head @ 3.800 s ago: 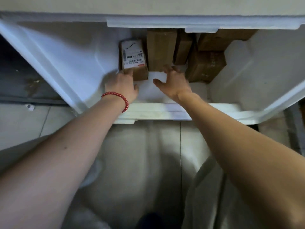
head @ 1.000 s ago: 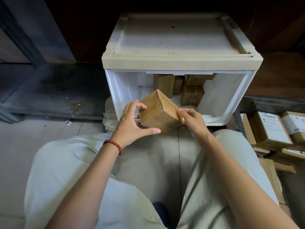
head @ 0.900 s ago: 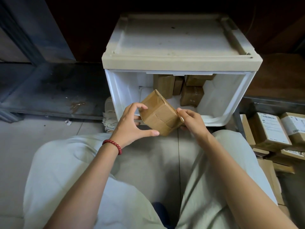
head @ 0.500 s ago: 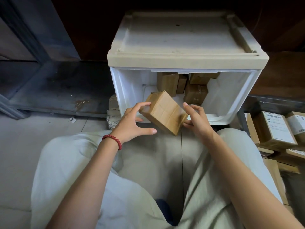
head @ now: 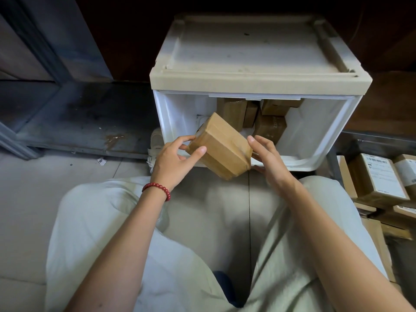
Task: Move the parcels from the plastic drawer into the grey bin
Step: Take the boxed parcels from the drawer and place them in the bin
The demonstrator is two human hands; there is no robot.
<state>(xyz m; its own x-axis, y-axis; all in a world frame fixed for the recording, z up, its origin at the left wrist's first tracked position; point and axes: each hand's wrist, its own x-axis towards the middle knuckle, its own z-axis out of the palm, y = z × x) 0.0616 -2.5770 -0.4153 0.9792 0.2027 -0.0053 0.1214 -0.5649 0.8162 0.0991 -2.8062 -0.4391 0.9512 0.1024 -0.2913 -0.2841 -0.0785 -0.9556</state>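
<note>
I hold a brown cardboard parcel tilted in the air just in front of the white plastic drawer. My left hand, with a red bead bracelet, grips its left end between thumb and fingers. My right hand holds its right end, fingers partly spread along the side. Several more brown parcels stand at the back of the open drawer. The grey bin is hard to make out; a dark metal edge runs beside the parcels at the right.
Labelled parcels lie piled at the right edge. My knees in pale trousers frame the tiled floor below. A dark metal ledge runs left of the drawer unit, with a pale shoe beside it.
I drew one parcel out of the drawer and leaned back. Over the last second the parcel has turned, its right end dipping lower, and my right fingers have opened along its side.
</note>
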